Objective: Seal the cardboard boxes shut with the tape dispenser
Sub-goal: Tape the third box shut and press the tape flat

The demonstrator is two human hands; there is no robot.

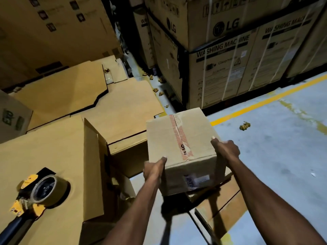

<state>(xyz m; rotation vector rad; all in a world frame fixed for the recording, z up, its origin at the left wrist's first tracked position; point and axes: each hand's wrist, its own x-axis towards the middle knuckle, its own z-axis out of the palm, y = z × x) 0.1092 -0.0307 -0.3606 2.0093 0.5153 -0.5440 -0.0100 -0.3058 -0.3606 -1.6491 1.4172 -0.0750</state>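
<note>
I hold a small cardboard box (178,138) in the air in front of me, its top seam covered by torn red-printed tape. My left hand (154,169) grips its near left corner, thumb on top. My right hand (225,150) grips its right side, thumb on the top edge. A white label shows on the box's near face. The tape dispenser (38,193), yellow with a black handle and a brown tape roll, lies on a large flat cardboard box (53,156) at the lower left, apart from both hands.
Flat cardboard sheets and boxes (109,103) fill the left and middle. Tall strapped washing-machine cartons (226,64) stand at the back right. Grey floor with a yellow line (265,101) lies to the right. A cardboard piece (223,206) lies on the floor under the held box.
</note>
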